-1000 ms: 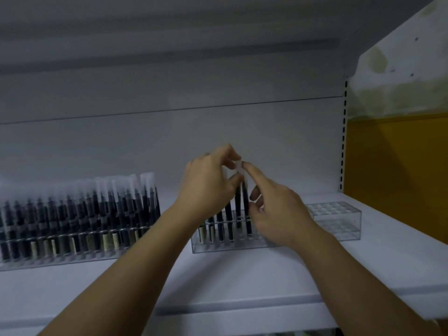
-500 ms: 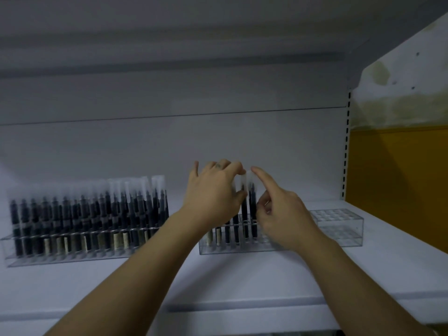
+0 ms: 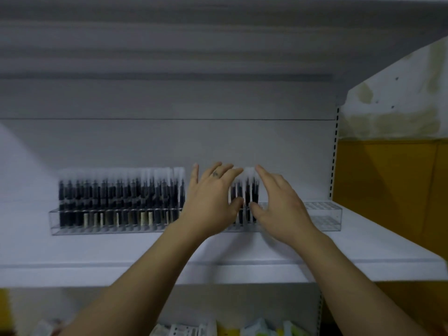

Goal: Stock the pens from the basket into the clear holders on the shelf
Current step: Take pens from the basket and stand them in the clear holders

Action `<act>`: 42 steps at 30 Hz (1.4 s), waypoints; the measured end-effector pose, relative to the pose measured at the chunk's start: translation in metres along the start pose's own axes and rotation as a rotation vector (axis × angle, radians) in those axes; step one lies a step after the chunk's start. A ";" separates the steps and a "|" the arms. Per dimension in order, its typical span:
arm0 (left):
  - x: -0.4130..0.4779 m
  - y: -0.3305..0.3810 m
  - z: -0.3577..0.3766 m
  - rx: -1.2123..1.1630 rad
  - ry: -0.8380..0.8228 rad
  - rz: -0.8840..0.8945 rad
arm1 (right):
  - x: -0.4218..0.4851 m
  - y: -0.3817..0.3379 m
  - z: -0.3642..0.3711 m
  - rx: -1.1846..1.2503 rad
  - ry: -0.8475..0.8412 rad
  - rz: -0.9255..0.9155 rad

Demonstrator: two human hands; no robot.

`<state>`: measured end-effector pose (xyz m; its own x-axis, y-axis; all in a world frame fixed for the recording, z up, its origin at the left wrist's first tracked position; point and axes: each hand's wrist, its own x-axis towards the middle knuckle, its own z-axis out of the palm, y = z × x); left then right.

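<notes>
Nearest the camera, pale and yellow packets (image 3: 184, 329) lie on a lower level at the bottom edge; their print is too blurred to read. Both bare forearms rise from there over the front lip of the white shelf (image 3: 363, 253).

The left hand (image 3: 211, 202) is held back-to-camera, its fingers (image 3: 218, 170) straight, spread and pointing up, gripping nothing. A small dark mark sits on one finger. The right hand (image 3: 281, 207) mirrors it, fingers (image 3: 263, 172) straight and together, also holding nothing. The two thumbs point inward towards each other, low against a small group of dark pens (image 3: 249, 197) (contact cannot be confirmed, owing to motion blur).

Those pens stand upright with frosted caps in the left part of the right clear holder (image 3: 324, 217), whose right-hand cells show no pens. Just beside it to the left, the left clear holder (image 3: 109, 229) carries a full row of pens (image 3: 116, 195). Pale labels show on their lower barrels; no writing is legible.

Behind stands the white back panel (image 3: 169, 141), with a yellow wall panel (image 3: 392, 202) at far right.
</notes>
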<state>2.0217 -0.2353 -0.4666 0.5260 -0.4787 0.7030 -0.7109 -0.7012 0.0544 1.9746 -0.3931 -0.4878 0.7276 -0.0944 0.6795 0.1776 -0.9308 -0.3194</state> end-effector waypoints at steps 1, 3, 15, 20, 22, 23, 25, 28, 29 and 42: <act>-0.009 0.000 -0.004 -0.017 0.020 0.006 | -0.006 -0.008 -0.001 -0.004 0.007 -0.019; -0.031 0.000 -0.009 -0.049 0.079 0.006 | -0.022 -0.021 0.000 0.012 0.012 -0.075; -0.174 -0.036 -0.006 -0.075 0.082 -0.126 | -0.121 -0.073 0.054 0.164 -0.088 -0.187; -0.235 -0.049 0.019 -0.068 -0.058 -0.217 | -0.164 -0.071 0.104 0.208 -0.248 -0.157; -0.257 -0.053 0.034 -0.077 -0.136 -0.274 | -0.183 -0.065 0.127 0.197 -0.352 -0.122; -0.268 -0.055 0.043 -0.084 -0.182 -0.302 | -0.192 -0.061 0.139 0.186 -0.410 -0.097; -0.288 -0.058 0.065 -0.092 -0.269 -0.353 | -0.209 -0.052 0.163 0.167 -0.514 -0.048; -0.316 -0.062 0.099 -0.084 -0.435 -0.459 | -0.236 -0.035 0.200 0.148 -0.673 0.030; -0.326 -0.063 0.110 -0.095 -0.486 -0.492 | -0.246 -0.029 0.213 0.140 -0.725 0.058; -0.475 -0.061 0.228 -0.413 -0.943 -0.949 | -0.378 0.044 0.311 0.148 -1.322 0.372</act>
<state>1.9216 -0.0858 -0.9651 0.8721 -0.2022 -0.4456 0.0904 -0.8284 0.5528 1.9134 -0.2883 -0.9642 0.8147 0.1527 -0.5595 -0.1560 -0.8715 -0.4650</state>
